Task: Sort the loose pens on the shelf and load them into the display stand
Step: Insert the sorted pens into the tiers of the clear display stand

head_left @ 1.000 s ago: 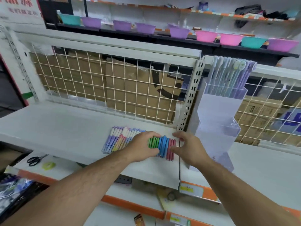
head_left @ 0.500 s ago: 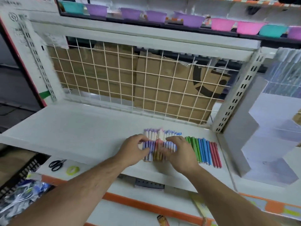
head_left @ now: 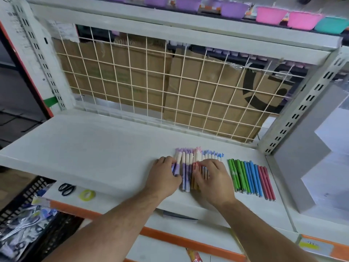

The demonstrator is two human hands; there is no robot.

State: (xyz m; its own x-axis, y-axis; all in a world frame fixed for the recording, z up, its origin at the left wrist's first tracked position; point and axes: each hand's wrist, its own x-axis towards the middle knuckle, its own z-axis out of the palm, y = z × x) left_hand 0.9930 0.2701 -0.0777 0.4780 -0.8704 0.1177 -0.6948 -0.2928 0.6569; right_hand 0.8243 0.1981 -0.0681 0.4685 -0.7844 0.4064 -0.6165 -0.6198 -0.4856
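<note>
White shelf [head_left: 90, 148], left half bare. Near its front edge, the left hand [head_left: 164, 179] meets the left end of a pastel pen row [head_left: 187, 161]; a grasp is unclear. The right hand [head_left: 214, 181] lies flat on the row. Just right: green, blue and red pens [head_left: 251, 178], then the display stand [head_left: 302, 167].

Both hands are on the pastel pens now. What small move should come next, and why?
Probably slide the purple pens leftward with the left hand while the right hand holds back the rest. Both hands rest on the pastel pens, which lie as one mixed row on the shelf, whereas the green, blue and red pens beside them are already grouped by colour.
</note>
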